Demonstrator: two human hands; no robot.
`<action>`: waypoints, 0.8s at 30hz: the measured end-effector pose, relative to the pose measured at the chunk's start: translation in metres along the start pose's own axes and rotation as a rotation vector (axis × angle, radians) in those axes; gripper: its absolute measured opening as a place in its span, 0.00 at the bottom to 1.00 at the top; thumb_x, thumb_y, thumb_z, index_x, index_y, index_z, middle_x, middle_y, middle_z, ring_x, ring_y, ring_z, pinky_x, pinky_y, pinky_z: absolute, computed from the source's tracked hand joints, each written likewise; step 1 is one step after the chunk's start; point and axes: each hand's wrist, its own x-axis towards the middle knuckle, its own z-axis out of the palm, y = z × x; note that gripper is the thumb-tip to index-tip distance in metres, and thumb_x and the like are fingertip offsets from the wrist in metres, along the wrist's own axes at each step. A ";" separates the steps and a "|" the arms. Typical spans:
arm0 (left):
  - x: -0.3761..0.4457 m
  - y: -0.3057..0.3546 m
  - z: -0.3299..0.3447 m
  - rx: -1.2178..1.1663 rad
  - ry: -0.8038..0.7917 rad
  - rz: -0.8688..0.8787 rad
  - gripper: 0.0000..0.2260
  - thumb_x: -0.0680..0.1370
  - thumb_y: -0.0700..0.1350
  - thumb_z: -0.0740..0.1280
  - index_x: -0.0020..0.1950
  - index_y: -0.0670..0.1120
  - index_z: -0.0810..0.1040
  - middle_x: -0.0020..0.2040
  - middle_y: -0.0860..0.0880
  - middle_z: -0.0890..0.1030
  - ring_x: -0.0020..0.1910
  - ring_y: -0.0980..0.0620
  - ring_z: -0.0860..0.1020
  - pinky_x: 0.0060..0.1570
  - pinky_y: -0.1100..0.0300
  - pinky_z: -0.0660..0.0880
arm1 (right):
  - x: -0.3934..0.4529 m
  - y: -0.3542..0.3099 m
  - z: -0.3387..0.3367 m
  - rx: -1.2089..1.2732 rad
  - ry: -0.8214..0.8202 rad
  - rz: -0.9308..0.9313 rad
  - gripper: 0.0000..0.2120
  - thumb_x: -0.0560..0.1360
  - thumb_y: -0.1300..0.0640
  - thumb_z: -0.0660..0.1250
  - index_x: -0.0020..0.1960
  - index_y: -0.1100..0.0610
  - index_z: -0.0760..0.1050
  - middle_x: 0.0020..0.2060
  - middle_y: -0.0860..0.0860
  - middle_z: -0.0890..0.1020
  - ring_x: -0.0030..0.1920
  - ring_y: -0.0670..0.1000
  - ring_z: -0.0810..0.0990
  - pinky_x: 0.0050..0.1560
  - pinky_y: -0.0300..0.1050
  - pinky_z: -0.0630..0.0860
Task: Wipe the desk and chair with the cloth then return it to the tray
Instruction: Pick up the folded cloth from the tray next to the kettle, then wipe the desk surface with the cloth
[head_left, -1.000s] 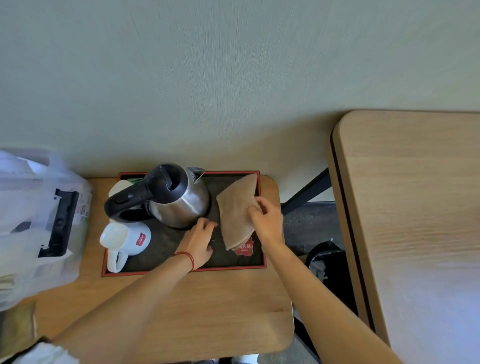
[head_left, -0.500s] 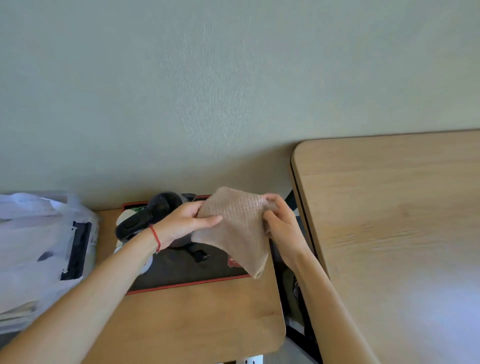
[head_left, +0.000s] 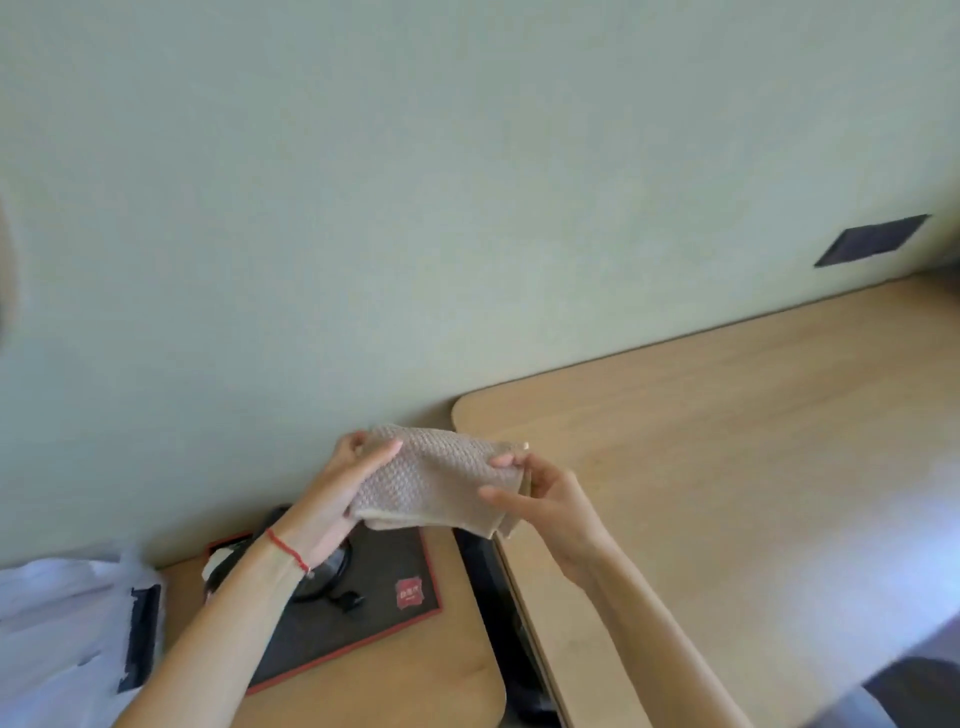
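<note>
Holding the beige waffle-weave cloth in the air between them, both hands are clamped on it: the left hand pinches its left end between thumb and fingers, and the right hand grips its right end, thumb on top. The cloth hangs folded, clear of every surface, above the gap between the small side table and the wooden desk to the right.

Below it, on the side table, lies the black tray with a red rim — the place the cloth must end up. A dark kettle base with its cord sits on the tray, mostly hidden by the left forearm, which wears a red string bracelet.

The risks look modest. A loose pinch could let one end slip, and the cloth might drop into the dark gap between table and desk, out of easy reach. If it is wiped while bunched, the desk would be covered unevenly. The left forearm hovers just over the tray, so a quick swing to the right could catch the cord. No chair can be made out, so I cannot judge that reach.

As for writing: a red square label on the tray's near right corner carries pale characters — too small to read. A white plastic bag at the left shows a black patch, with no legible text.
</note>
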 end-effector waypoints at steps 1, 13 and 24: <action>-0.006 0.008 0.014 0.011 -0.007 0.040 0.25 0.68 0.44 0.72 0.61 0.51 0.65 0.55 0.41 0.79 0.49 0.50 0.79 0.43 0.58 0.76 | -0.011 -0.013 -0.009 -0.044 0.024 -0.038 0.13 0.68 0.65 0.75 0.47 0.52 0.77 0.45 0.52 0.79 0.41 0.49 0.79 0.33 0.42 0.76; -0.016 -0.022 0.212 0.924 0.056 0.548 0.18 0.67 0.38 0.76 0.55 0.49 0.81 0.51 0.50 0.77 0.53 0.52 0.74 0.55 0.59 0.70 | -0.065 -0.062 -0.192 -0.822 0.298 -0.372 0.13 0.66 0.63 0.75 0.50 0.55 0.82 0.44 0.50 0.78 0.49 0.50 0.75 0.47 0.35 0.68; -0.012 -0.069 0.337 0.227 -0.086 0.258 0.07 0.74 0.42 0.68 0.51 0.45 0.80 0.49 0.49 0.84 0.51 0.53 0.81 0.46 0.68 0.77 | -0.089 -0.035 -0.299 0.511 -0.061 -0.030 0.23 0.71 0.59 0.73 0.64 0.63 0.71 0.55 0.59 0.81 0.56 0.56 0.81 0.52 0.47 0.80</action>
